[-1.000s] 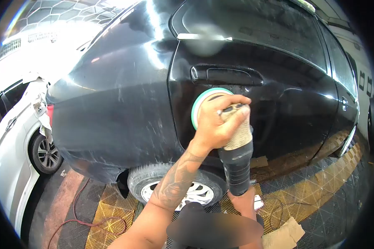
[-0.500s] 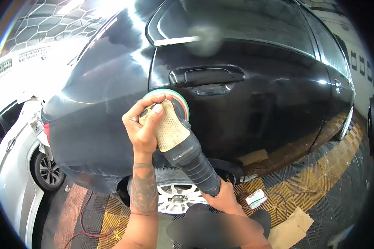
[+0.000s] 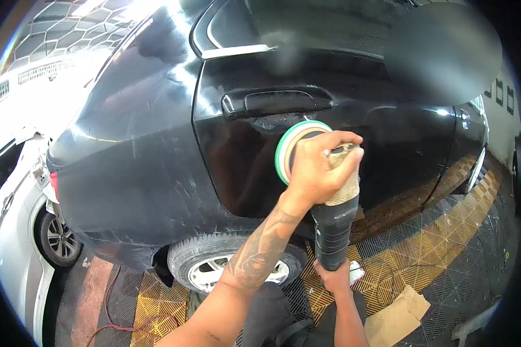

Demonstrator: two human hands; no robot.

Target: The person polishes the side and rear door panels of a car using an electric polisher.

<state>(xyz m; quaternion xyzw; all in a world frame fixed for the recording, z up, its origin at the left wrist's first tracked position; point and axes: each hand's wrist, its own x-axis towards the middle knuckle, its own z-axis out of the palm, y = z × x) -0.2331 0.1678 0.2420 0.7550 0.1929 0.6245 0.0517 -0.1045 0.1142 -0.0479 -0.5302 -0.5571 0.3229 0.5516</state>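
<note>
Both hands are on a car polisher [image 3: 333, 231] with a black body and a tan textured cover on its head. My left hand [image 3: 321, 170] is wrapped over that head, thumb and fingers closed around it. Lower down, my right hand [image 3: 334, 279] grips the end of the black rear handle. The round pad [image 3: 283, 151], edged in green and cream, is tilted against the black car door [image 3: 237, 165], just below the door handle [image 3: 283, 102]. Part of the pad's face is hidden by my left hand.
Below the door is the rear wheel [image 3: 182, 260]. A white car [image 3: 17, 248] stands at the left. On the tiled floor lie a reddish cord [image 3: 127, 328], a flat piece of cardboard [image 3: 398, 318] and a small white item [image 3: 358, 272] partly behind my right hand.
The polisher has moved right along the car, from the door's rear edge to beneath the door handle. Both hands have travelled with it, and its body now stands more upright in view.
</note>
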